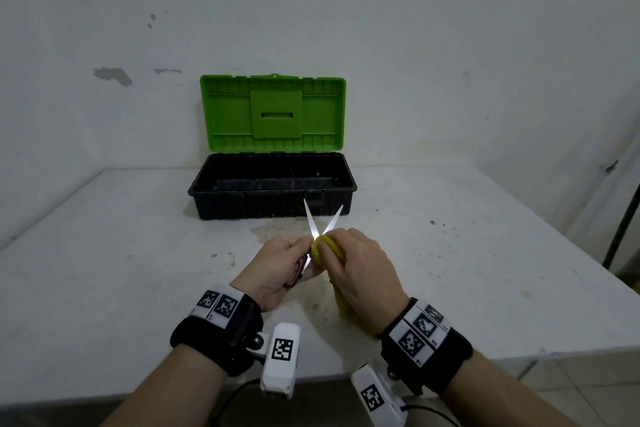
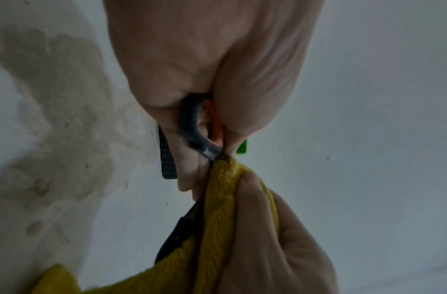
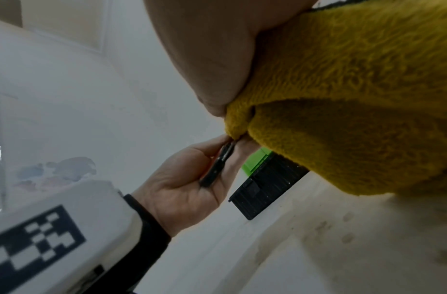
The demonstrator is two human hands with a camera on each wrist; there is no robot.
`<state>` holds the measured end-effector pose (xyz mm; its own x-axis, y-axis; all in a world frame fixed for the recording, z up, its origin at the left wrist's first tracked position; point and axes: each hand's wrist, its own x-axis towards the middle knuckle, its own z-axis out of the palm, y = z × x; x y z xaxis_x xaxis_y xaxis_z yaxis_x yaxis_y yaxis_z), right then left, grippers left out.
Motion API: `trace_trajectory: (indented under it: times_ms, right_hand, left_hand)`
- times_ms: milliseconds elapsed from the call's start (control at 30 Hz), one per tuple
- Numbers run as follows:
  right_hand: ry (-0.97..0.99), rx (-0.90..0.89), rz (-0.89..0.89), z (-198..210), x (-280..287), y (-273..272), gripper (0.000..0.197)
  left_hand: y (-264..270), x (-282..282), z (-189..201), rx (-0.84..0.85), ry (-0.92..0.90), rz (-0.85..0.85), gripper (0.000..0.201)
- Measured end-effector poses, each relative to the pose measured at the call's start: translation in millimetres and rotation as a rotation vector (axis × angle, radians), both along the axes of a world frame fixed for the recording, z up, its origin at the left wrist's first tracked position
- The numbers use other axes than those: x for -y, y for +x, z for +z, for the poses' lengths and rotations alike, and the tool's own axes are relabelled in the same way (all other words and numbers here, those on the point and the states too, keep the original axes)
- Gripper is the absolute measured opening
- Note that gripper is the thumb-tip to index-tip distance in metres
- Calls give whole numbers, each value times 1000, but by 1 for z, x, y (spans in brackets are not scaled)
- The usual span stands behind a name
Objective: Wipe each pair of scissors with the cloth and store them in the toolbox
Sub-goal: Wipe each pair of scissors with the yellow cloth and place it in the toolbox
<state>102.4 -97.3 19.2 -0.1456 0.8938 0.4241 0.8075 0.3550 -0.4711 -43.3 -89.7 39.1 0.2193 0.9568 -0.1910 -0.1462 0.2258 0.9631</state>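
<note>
A pair of scissors (image 1: 313,224) with spread silver blades points away from me, above the table in front of the toolbox. My left hand (image 1: 282,262) grips its dark handle (image 2: 192,123), which also shows as a dark handle (image 3: 217,165) in the right wrist view. My right hand (image 1: 360,263) holds a yellow cloth (image 1: 330,248) bunched around the blades near the pivot; the cloth (image 2: 222,208) meets the metal there, and the cloth (image 3: 343,99) fills the right wrist view. The toolbox (image 1: 273,201) is black with its green lid (image 1: 273,114) raised against the wall.
The white table (image 1: 121,253) is stained, with a pale patch just in front of the toolbox. The toolbox's inside looks dark, and I make out no tools in it. A dark pole (image 1: 623,222) stands at the table's right edge. The wall rises right behind the box.
</note>
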Motion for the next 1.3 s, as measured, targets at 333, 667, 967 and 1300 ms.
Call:
trace_trajectory:
  times_ms: [333, 667, 967, 1300]
  right_hand:
    - [19, 180, -31, -3, 2, 7, 39]
    - [99, 197, 43, -1, 0, -4, 17]
    - [-5, 252, 203, -5, 16, -7, 18]
    - [6, 127, 161, 1, 13, -3, 17]
  left_hand:
    - [-4, -11, -11, 25, -30, 43, 30]
    - [-1, -14, -18, 10, -22, 55, 29]
    - [-2, -10, -13, -115, 21, 98, 34]
    - [-6, -16, -18, -113, 55, 100, 32]
